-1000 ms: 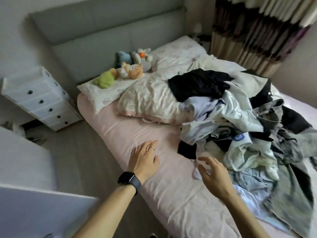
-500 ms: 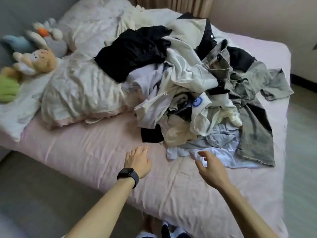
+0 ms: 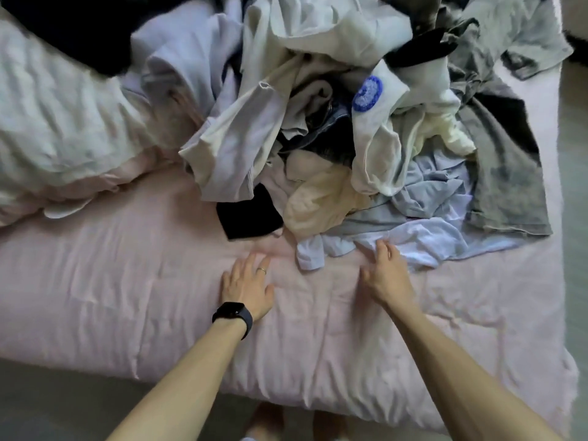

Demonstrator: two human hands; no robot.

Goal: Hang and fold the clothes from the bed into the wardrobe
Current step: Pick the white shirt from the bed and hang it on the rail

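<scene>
"Clothes (image 3: 350, 128): where do they lie?"

"Heaped loose and crumpled on the far half of the bed (image 3: 127, 297), whose pink sheet is wrinkled. It is all soft cloth. A white piece (image 3: 380, 160) with a round blue patch (image 3: 367, 93) sits high in the heap, and a mottled grey garment (image 3: 506, 173) lies at the right. A cream one (image 3: 318, 202) and a black scrap (image 3: 248, 214) are at the near edge, with a pale blue garment (image 3: 423, 243) lowest."

"And my hands?"

"Your left hand (image 3: 246, 286), with ring (image 3: 261, 270) and black watch (image 3: 234, 315), lies flat on the sheet, fingers straight, holding nothing. Your right hand (image 3: 386, 275) is loosely spread, fingertips at the pale blue garment's hem, nothing gripped."

"Anything in the way?"

"A puckered white quilt (image 3: 57, 122) lies at the left, against the heap. Grey floor (image 3: 47, 393) shows below the bed's edge."
</scene>
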